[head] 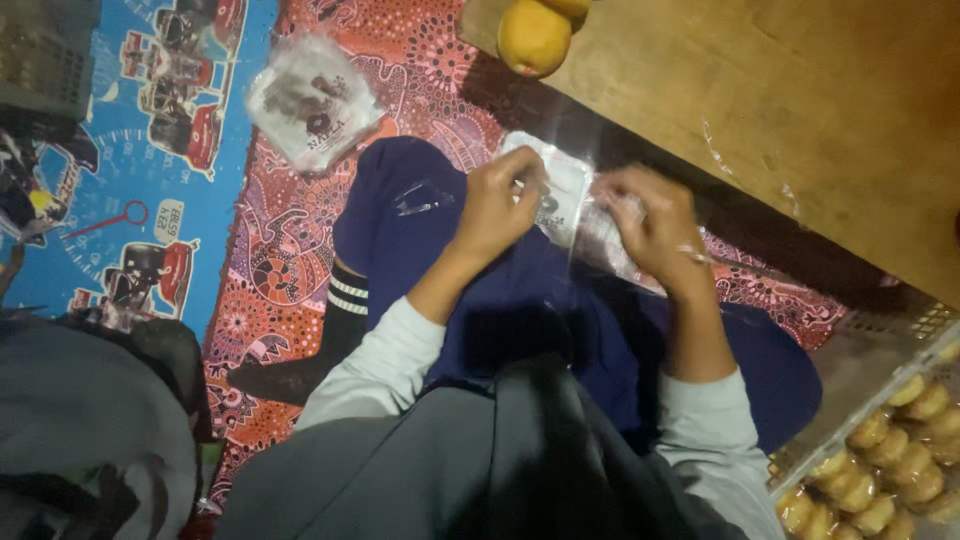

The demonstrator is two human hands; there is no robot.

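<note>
Clear plastic bag (568,205), contents blurred, w/ both hands (500,205) gripping.

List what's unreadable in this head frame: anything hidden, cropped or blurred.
Head view:
- Clear plastic packet: contents hidden by glare and both hands.
- Left hand and right hand: fingertips motion-blurred, grip unclear.
- Round yellow bun on wooden board: second one cropped by top edge.
- Tray of buns: cropped by right and bottom edges.

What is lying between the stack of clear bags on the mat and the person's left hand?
In the head view, between the bag stack and the left hand lie a strip of red patterned mat and the person's knee in dark blue cloth.
</note>
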